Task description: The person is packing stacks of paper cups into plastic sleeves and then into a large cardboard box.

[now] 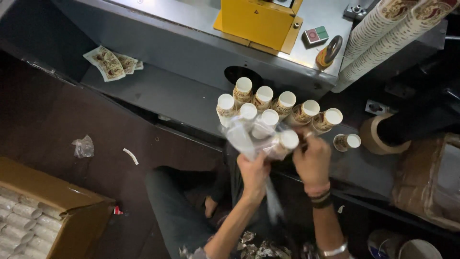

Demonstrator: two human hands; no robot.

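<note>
1. The left hand (252,173), at centre frame, is closed around a clear plastic sleeve (243,139). The sleeve's loose tail hangs below the fist.
2. The right hand (312,160), just right of the left, has its fingers curled at the near end of a cup stack (286,142) that lies partly inside the sleeve. Whether the fingers fully grip it cannot be told.
3. A cluster of paper cup stacks (268,105) stands on end above both hands, at upper centre, touching one another. White cup bottoms face the camera.
4. One single cup (347,142) lies apart on the grey worktop (163,91), right of the right hand.
5. Two long cup stacks (383,36) lean across the upper right corner.
6. A yellow machine housing (256,21) sits at top centre, beside a red-and-green button switch (316,35).
7. Flat printed cup blanks (111,62) lie on the worktop at upper left.
8. An open cardboard box (72,211) holding sleeved cup stacks occupies the lower left corner, on the floor.
9. A tape roll (376,136) rests at the right of the frame.
</note>
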